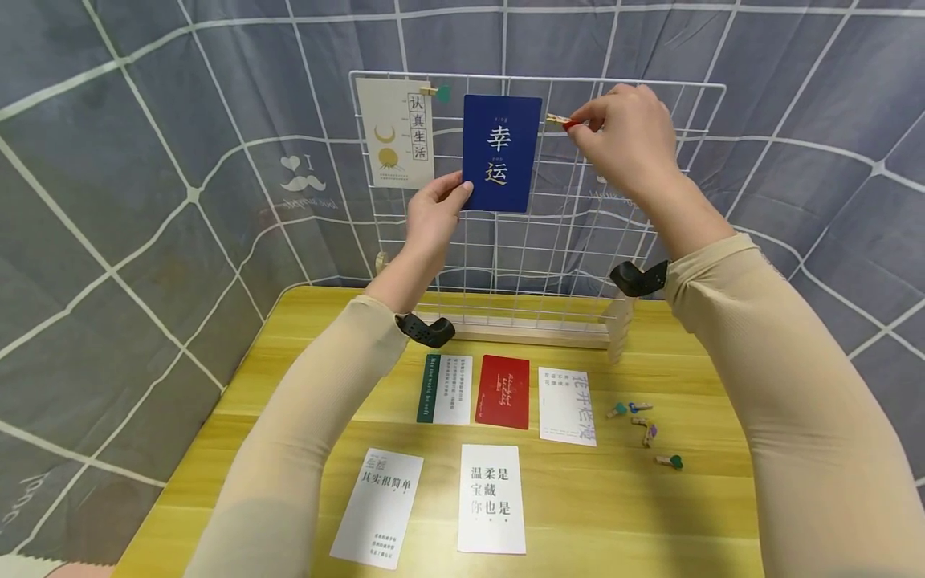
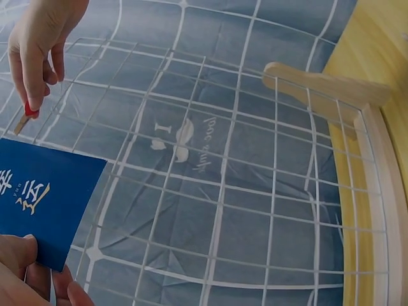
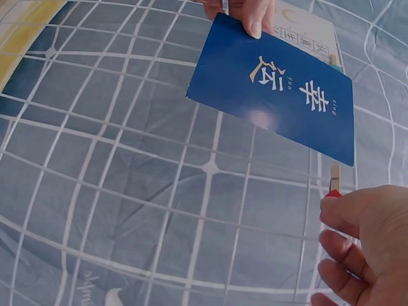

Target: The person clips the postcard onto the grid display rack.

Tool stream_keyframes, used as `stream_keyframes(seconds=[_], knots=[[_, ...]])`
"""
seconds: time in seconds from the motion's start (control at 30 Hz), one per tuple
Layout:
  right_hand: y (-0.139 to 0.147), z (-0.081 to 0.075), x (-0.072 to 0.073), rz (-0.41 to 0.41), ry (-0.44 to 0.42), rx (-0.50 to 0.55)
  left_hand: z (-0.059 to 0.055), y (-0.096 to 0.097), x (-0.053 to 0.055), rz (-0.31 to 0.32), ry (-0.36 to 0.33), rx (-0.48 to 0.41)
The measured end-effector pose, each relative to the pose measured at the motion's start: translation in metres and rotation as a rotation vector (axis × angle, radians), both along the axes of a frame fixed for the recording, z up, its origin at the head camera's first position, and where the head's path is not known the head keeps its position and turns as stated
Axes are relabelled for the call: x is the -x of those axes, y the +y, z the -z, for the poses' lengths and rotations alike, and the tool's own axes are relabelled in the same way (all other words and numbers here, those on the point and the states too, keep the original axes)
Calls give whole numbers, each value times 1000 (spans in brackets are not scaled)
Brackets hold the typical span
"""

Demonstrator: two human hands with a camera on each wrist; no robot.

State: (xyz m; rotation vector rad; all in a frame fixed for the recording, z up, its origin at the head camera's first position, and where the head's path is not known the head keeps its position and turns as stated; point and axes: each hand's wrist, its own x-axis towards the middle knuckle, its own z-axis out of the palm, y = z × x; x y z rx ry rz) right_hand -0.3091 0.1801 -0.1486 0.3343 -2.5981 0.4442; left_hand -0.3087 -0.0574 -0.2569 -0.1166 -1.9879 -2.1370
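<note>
A blue card [image 1: 515, 185] with white and gold characters stands upright before the white wire grid [image 1: 571, 233]. My left hand [image 1: 433, 210] pinches it at its lower left edge, thumb on the front. Off the card's upper right side, my right hand [image 1: 632, 136] pinches a small wooden clothespin [image 1: 558, 120] with a red end; the right wrist view shows the clothespin [image 3: 335, 178] just apart from the card's corner. To the left, a cream card [image 1: 393, 152] with a moon hangs on the grid, held at its top by a clothespin with a green end [image 1: 443, 93].
On the yellow wooden table [image 1: 578, 498] lie a green-and-white card [image 1: 453, 389], a red card [image 1: 503, 393] and several white cards [image 1: 491, 502]. Several small clothespins [image 1: 648, 433] are scattered at the right. The grid stands in a wooden base [image 1: 535, 333]; grey checked cloth [image 1: 238, 120] hangs behind.
</note>
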Motion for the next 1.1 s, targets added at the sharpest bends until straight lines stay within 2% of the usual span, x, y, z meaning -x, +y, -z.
stream_keyframes(seconds=[0.17,0.3,0.47,0.77,1.1], knots=[[3,-5,-1,18,-23,-9,-5,7,1,6,21,-23],[4,-7,-2,29,-46,-10,-6,10,-1,2,1,-19],[4,-11,-2,39,-57,-6,-8,12,-2,-8,9,-32],[3,-23,1,68,-104,-19,-14,16,5,1,-5,-24],[-1,-31,2,109,-143,-3,-16,23,14,4,7,-99]])
